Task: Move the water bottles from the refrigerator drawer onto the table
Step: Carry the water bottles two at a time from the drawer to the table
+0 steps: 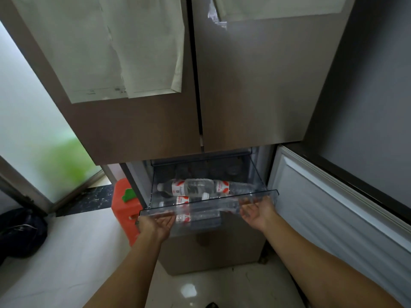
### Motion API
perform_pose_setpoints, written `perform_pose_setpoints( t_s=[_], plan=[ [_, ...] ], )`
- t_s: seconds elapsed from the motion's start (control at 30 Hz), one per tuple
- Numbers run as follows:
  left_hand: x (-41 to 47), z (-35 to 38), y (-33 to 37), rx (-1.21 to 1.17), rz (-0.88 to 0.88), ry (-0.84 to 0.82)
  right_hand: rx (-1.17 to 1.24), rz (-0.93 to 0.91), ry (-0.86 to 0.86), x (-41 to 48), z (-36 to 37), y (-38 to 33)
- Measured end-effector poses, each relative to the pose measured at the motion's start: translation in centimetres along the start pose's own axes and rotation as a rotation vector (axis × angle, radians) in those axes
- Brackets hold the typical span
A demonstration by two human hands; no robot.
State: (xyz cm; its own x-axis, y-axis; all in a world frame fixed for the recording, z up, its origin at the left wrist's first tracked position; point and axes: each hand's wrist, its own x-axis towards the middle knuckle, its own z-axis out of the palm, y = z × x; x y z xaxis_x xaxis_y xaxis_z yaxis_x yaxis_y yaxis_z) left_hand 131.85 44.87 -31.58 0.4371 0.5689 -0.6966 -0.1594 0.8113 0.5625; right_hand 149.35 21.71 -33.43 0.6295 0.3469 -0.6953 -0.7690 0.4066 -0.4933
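Observation:
A clear plastic refrigerator drawer (270, 192) stands pulled out below the two upper doors. Several clear water bottles with red-and-white labels lie on their sides in it, one (189, 186) at the back left, one (233, 187) at the back right, and more seen through the drawer's front. My left hand (156, 224) grips the front lip near its left end, palm up with fingers hooked under the edge. My right hand (258, 213) holds the lip near the right end the same way. The fingertips of both hands are hidden behind the plastic.
The lower right refrigerator door (333, 210) hangs open to the right of the drawer. A red plastic stool (124, 203) stands on the floor left of the drawer, with a dark bag (20, 232) further left. Taped papers (124, 52) hang on the upper doors.

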Motion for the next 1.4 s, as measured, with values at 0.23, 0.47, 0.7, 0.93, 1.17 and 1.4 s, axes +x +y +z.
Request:
perform_pose_setpoints(
  t_s=[0.23,0.47,0.7,0.93,1.17,1.4],
  plan=[
    [-3.6,-1.8,-1.2,0.036,-0.024,-0.008,-0.036,0.070,-0.029,-2.3,-2.5,-0.2],
    [-2.8,-1.2,-1.1,0.094,-0.023,0.032,0.003,0.066,-0.008,-2.2,-1.8,-0.2],
    [-1.1,-0.4,-0.2,0.097,0.000,0.014,-0.028,0.062,-0.014,-0.7,-0.3,-0.6],
    [-0.5,-2.4,0.3,0.374,-0.047,-0.034,-0.934,0.099,-0.162,-3.3,-0.6,-1.8],
    [-0.3,-2.9,1.0,0.641,-0.024,-0.006,-1.675,-0.629,-0.269,-2.1,10.0,-1.6],
    [-1.7,-2.0,0.9,0.824,0.074,-0.061,-2.542,-0.473,-0.402,3.1,15.5,1.2]
  ],
)
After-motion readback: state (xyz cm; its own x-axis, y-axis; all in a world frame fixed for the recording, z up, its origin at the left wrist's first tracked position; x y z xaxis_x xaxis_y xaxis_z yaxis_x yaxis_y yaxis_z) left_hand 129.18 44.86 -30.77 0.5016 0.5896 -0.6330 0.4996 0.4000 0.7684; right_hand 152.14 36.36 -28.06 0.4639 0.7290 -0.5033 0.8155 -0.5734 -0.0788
